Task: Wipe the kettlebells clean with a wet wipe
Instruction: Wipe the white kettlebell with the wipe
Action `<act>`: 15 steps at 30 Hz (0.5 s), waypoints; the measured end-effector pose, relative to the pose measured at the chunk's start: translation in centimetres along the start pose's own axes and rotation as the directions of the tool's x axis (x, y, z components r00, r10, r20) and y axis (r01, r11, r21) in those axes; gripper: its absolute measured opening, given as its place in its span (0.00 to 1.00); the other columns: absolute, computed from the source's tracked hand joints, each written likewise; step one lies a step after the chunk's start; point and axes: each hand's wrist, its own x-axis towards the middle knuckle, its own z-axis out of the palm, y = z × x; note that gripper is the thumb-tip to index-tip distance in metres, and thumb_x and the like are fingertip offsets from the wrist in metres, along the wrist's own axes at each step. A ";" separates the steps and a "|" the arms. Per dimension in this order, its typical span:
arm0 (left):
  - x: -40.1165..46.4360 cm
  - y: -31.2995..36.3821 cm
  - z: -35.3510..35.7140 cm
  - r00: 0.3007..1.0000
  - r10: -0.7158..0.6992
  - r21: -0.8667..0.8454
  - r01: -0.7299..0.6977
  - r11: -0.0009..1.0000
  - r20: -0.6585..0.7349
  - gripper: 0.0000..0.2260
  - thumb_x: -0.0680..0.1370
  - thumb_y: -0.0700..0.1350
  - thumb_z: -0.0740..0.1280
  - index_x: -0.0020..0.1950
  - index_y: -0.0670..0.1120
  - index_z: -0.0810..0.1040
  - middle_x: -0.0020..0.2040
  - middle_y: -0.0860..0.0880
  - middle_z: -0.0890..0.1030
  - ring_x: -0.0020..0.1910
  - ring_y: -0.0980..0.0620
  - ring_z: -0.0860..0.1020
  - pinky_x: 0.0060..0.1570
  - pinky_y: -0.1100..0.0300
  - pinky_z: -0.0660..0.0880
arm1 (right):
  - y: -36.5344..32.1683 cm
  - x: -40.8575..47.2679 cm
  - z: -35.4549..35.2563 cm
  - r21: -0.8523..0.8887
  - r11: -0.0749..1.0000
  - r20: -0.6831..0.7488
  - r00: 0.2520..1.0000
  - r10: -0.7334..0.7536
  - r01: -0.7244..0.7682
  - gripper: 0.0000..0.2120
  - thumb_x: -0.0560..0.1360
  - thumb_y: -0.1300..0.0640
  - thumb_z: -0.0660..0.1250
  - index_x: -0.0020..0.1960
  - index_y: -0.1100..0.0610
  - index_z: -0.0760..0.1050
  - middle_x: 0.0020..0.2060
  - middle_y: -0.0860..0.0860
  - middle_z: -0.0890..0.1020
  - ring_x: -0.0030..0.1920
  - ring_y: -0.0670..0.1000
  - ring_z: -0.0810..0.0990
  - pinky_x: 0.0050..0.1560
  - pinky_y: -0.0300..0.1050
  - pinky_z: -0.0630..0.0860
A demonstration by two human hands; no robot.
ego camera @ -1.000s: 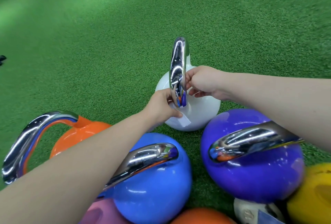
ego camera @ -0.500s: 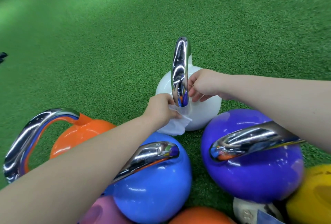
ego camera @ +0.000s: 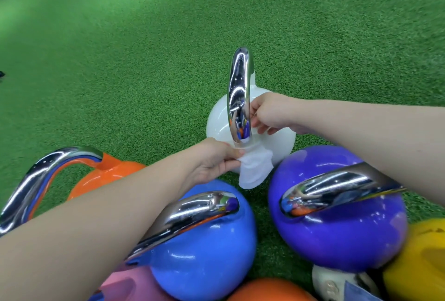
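A white kettlebell [ego camera: 218, 123] with a chrome handle [ego camera: 238, 88] stands on the green turf in the middle of the view. My left hand [ego camera: 212, 161] pinches a white wet wipe [ego camera: 255, 168], which hangs below the near foot of the handle. The wipe seems to run behind the handle toward my right hand [ego camera: 271, 112], whose fingers are curled beside the handle's right side. What the right fingers pinch is partly hidden by the chrome.
Close to me stand a blue kettlebell [ego camera: 204, 247], a purple kettlebell [ego camera: 337, 233], an orange kettlebell [ego camera: 101, 177], a yellow kettlebell [ego camera: 421, 264], a pink one [ego camera: 130, 286] and another orange one [ego camera: 267, 291]. Open green turf [ego camera: 120, 59] stretches beyond.
My left hand has drawn back toward me and pulled more of the wipe out below the handle. My right hand stays at the handle's right side.
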 end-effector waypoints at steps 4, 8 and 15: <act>-0.3 0.6 -0.3 0.999 -0.040 -0.009 0.040 0.999 -0.002 0.08 0.76 0.28 0.59 0.41 0.37 0.73 0.29 0.48 0.80 0.24 0.59 0.79 0.25 0.71 0.75 | 0.0 -0.2 -0.3 0.019 0.999 0.008 1.000 -0.030 0.030 0.16 0.76 0.68 0.51 0.38 0.55 0.73 0.36 0.51 0.75 0.34 0.48 0.73 0.35 0.40 0.70; -0.4 1.1 -1.3 0.999 -0.011 -0.071 0.008 0.997 -0.052 0.18 0.75 0.28 0.62 0.64 0.34 0.65 0.45 0.42 0.78 0.35 0.52 0.80 0.28 0.67 0.78 | -0.6 -0.4 -0.9 0.204 0.975 0.024 0.995 -0.095 0.088 0.18 0.71 0.74 0.50 0.39 0.56 0.73 0.38 0.51 0.77 0.40 0.51 0.75 0.38 0.41 0.72; -1.8 2.7 -1.9 0.950 0.237 0.100 -0.221 0.970 -0.202 0.11 0.74 0.30 0.65 0.51 0.42 0.69 0.44 0.43 0.78 0.32 0.54 0.78 0.27 0.68 0.77 | -0.9 -0.7 -2.7 0.437 0.897 -0.167 0.986 0.017 0.059 0.16 0.75 0.70 0.50 0.44 0.55 0.73 0.43 0.51 0.77 0.39 0.49 0.74 0.36 0.41 0.71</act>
